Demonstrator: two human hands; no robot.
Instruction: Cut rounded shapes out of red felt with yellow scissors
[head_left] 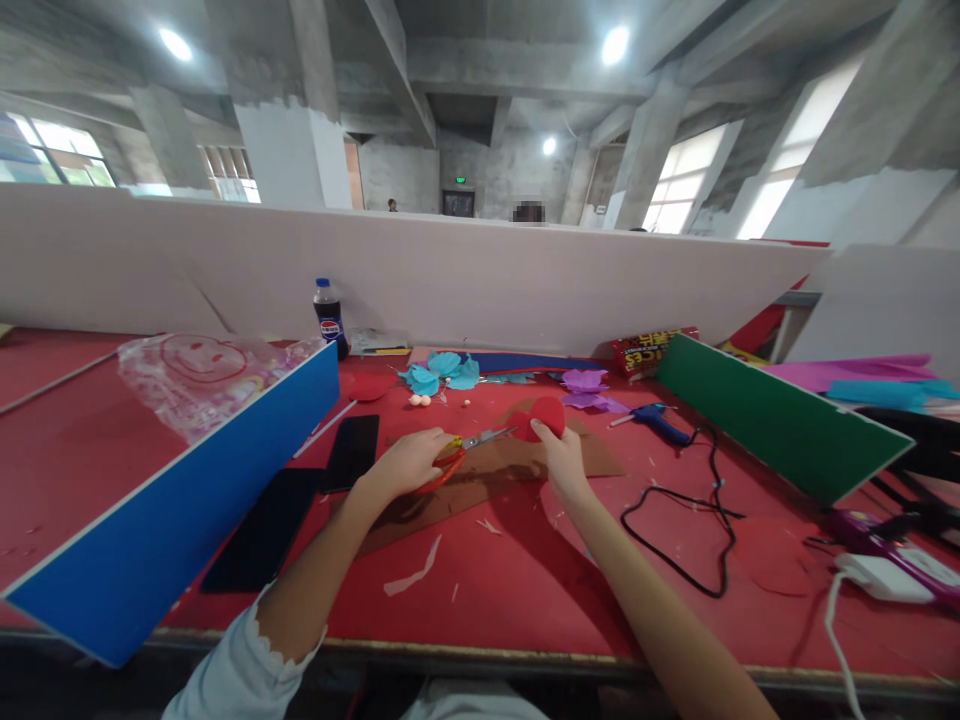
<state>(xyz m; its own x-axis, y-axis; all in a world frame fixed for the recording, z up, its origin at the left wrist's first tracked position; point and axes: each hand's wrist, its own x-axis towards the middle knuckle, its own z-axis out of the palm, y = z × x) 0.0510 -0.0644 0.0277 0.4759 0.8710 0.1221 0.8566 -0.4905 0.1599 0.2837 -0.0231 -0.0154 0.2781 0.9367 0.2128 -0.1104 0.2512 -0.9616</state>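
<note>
My left hand (411, 460) is closed around the orange and yellow handles of a pair of scissors (480, 438). Its blades point right, slightly parted, toward a red paper piece (547, 413) with rounded edges. My right hand (561, 455) pinches that paper, thumb on top, just right of the blade tips. Whether the blades touch the paper I cannot tell. Below both hands a brown sheet (495, 475) lies on the red tabletop (495, 600). White paper scraps (416, 570) lie in front of it.
Blue (187, 500) and green (772, 415) boards stand at the sides. Two dark phones (262, 530) lie left. Behind are a cola bottle (330, 320), turquoise paper petals (442, 372) and purple petals (586, 385). A blue glue gun (660, 424) with a black cord lies right.
</note>
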